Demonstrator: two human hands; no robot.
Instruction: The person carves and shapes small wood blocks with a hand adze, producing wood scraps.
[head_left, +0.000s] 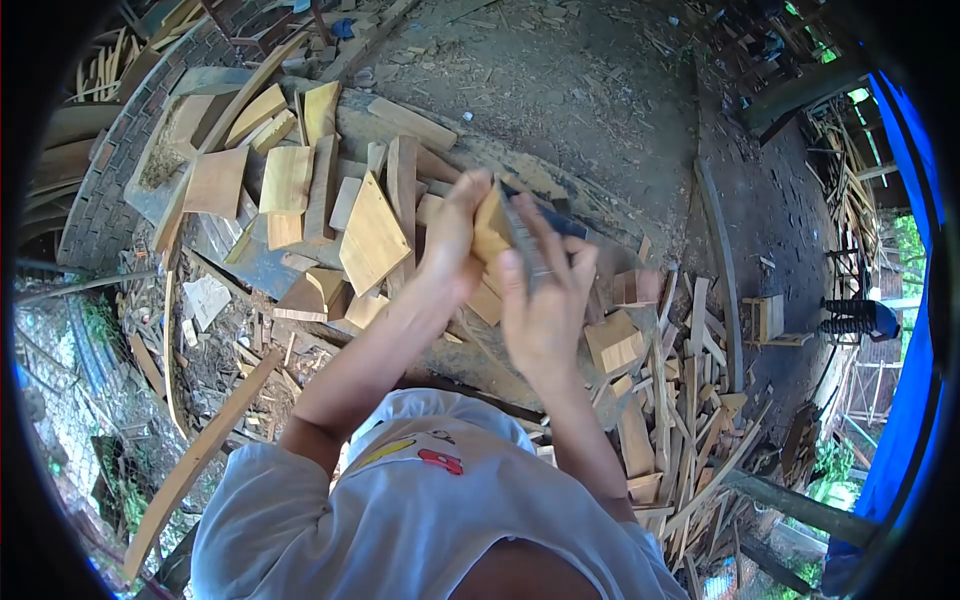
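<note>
In front of my chest, my left hand (455, 235) is closed around a light-brown wooden block (490, 228) held tilted over the workbench. My right hand (548, 305) grips a grey flat piece (527, 243) lying against the block's right side; motion blur hides what kind of piece it is. Its thumb is on the near side and its fingers reach over the far side. Just left of my left hand, a pale diamond-shaped board (374, 235) with a small dark hole rests among other offcuts. A dark blue object (560, 222) shows partly behind my right fingers.
Cut wooden pieces (287, 180) cover the bench's left half, and a notched block (614, 342) lies to the right. Long scrap strips (690, 400) pile up at lower right. A curved plank (200, 455) juts out at lower left. A person (882, 320) is at far right.
</note>
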